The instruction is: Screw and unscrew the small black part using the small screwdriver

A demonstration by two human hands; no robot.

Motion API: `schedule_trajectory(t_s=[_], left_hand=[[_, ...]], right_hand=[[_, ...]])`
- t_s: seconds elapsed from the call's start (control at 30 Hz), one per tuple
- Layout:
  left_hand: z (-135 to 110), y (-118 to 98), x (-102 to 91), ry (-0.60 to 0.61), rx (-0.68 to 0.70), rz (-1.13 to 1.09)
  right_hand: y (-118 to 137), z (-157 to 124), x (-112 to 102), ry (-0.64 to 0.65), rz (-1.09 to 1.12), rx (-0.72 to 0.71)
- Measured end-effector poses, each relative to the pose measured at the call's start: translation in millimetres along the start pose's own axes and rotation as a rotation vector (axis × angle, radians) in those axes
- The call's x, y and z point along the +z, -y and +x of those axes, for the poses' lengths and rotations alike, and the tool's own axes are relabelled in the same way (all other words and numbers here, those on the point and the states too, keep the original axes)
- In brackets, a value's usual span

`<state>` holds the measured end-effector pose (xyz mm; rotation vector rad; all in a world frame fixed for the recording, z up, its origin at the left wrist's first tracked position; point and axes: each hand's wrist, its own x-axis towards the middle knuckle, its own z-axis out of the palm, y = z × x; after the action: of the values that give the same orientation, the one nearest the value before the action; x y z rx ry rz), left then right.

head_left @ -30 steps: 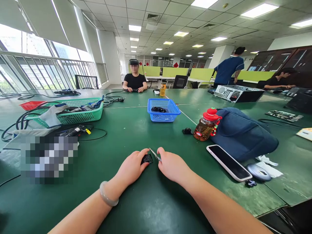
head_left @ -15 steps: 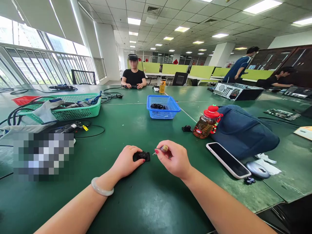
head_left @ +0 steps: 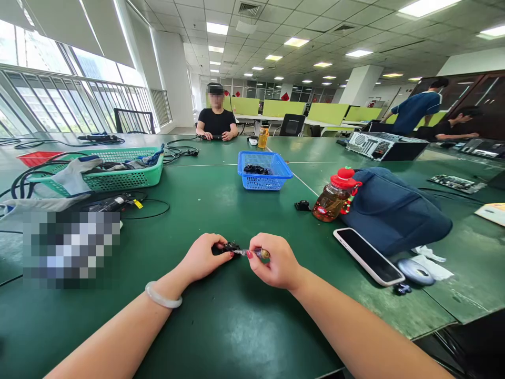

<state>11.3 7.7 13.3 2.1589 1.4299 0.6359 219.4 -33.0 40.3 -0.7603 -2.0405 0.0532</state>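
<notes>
My left hand (head_left: 205, 258) rests on the green table with thumb and fingers closed round a small black plastic part (head_left: 231, 246). The far end of that part is covered by my fingers. In my closed right hand (head_left: 276, 261) is a small screwdriver (head_left: 262, 253) with a clear, yellowish handle, lying nearly level. Its thin metal tip points left and meets the black part beside my left thumb. Whether the tip sits in the part or only against it, I cannot tell.
Ahead stands a blue basket (head_left: 264, 181) holding black parts. Another black part (head_left: 302, 205) lies near a red-lidded bottle (head_left: 333, 196). To the right are a navy bag (head_left: 394, 210) and a phone (head_left: 369, 256); to the left, a green basket (head_left: 122, 179). A person (head_left: 216, 121) sits opposite.
The screwdriver has moved left with my right hand, and its tip now reaches the black part. The black part looks turned in my left hand. A standing person in the background has shifted right.
</notes>
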Motion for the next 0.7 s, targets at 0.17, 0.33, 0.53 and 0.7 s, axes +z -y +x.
schedule_trajectory(t_s=[0.17,0.33,0.53,0.7], left_hand=[[0.1,-0.6,-2.3,0.016,-0.008,-0.021],[-0.3,-0.2,-2.8,0.023,-0.012,-0.041],[0.1,1.2,-3.1,0.032,-0.011,-0.060],[0.7,2.4,-2.6,0.026,-0.017,-0.049]], right_hand=[[-0.8,-3.6,3.4,0.034,-0.094,-0.199],[0.0,-4.6,5.5,0.033,-0.152,-0.348],[1.5,-4.3,4.4,0.190,-0.165,-0.364],[0.2,-2.4,4.1,0.275,-0.139,-0.344]])
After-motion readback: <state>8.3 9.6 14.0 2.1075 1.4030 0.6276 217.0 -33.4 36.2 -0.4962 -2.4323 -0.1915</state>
